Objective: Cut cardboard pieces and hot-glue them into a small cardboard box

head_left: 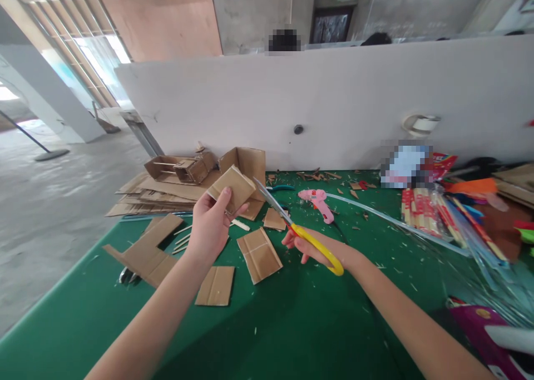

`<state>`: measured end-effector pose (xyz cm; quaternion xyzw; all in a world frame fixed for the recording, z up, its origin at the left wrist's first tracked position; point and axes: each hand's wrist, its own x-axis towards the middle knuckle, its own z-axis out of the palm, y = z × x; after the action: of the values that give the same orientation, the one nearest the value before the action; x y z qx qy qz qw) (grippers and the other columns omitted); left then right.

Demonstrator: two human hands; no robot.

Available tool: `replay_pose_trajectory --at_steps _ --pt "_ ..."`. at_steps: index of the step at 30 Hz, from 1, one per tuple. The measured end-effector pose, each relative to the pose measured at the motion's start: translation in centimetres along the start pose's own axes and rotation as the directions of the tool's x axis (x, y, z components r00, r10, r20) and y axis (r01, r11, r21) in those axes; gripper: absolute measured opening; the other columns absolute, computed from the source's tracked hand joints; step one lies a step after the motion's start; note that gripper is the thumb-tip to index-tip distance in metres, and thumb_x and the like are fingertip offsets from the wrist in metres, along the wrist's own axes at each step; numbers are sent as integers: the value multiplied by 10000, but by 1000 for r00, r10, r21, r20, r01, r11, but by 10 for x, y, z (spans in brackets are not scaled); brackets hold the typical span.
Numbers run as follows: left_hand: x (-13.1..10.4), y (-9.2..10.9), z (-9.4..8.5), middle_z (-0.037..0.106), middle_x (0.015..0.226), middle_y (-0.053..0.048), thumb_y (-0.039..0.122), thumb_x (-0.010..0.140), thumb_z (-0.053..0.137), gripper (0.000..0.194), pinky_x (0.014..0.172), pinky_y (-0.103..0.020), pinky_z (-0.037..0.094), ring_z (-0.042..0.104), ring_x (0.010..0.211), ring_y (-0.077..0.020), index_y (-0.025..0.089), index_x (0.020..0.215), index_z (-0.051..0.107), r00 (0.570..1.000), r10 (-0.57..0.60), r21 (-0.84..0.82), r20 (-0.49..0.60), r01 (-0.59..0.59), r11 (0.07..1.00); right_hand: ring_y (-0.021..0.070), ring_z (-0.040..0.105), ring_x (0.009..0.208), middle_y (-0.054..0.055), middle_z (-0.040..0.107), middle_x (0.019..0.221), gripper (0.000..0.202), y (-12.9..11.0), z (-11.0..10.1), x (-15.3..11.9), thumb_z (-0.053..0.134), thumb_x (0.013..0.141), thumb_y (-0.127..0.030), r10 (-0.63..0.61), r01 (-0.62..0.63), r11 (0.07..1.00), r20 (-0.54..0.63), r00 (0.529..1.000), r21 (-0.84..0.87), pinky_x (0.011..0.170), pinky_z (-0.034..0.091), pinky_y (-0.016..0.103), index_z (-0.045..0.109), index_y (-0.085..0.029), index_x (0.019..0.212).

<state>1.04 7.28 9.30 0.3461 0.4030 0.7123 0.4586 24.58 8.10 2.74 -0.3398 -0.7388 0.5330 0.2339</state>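
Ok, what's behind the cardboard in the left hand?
Above and right of the cardboard, part of a folded panel shows; to the left, stacked sheets. Whatever lies directly behind the cardboard and left hand is covered.

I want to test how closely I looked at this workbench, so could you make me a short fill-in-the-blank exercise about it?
1. The brown material in the left hand is ____.
2. The right hand holds scissors with a mostly ____ handle.
3. The glue gun is ____ in colour.
4. The tabletop beneath it is ____.

Missing words: cardboard; yellow; pink; green.
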Motion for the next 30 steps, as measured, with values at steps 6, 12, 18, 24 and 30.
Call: replay_pose_trajectory --at_steps 6,12,18,24,30 --pt "-5 -9 2 669 1003 -50 284 668 780 353 730 -371 617 666 898 -204 145 945 612 996 -55 24 68 54 998 185 595 792 69 594 896 472 -4 3 0 499 818 -646 -1 1 997 -2 1000 -72 521 540 268 543 -195 949" --pt "-9 -11 4 644 957 -11 291 668 774 343 697 -351 618 656 869 -181 171 914 568 997 -35 52 66 31 998 192 599 787 60 589 871 485 -1 5 2 489 813 -663 -6 4 997 -28 1000 -71 497 522 263 528 -202 956" --pt "-10 -16 2 635 948 3 313 682 758 335 682 -345 612 649 868 -176 192 910 544 997 -12 69 81 7 998 170 603 680 64 596 811 467 4 9 5 430 861 -636 6 -25 980 -98 995 -199 437 463 221 534 -182 880" --pt "-9 -18 1 651 908 -10 322 665 767 345 653 -324 602 650 818 -170 176 902 562 996 -37 88 86 29 996 111 526 469 7 570 627 406 0 16 7 443 880 -573 86 -137 953 -192 978 -271 434 423 216 488 -191 751" --pt "-10 -17 1 649 867 -17 322 660 772 342 612 -299 600 649 771 -161 160 885 570 996 -50 95 78 43 995 136 534 419 16 567 535 432 -7 19 5 444 878 -568 50 -142 903 -230 972 -405 415 367 233 462 -206 644"
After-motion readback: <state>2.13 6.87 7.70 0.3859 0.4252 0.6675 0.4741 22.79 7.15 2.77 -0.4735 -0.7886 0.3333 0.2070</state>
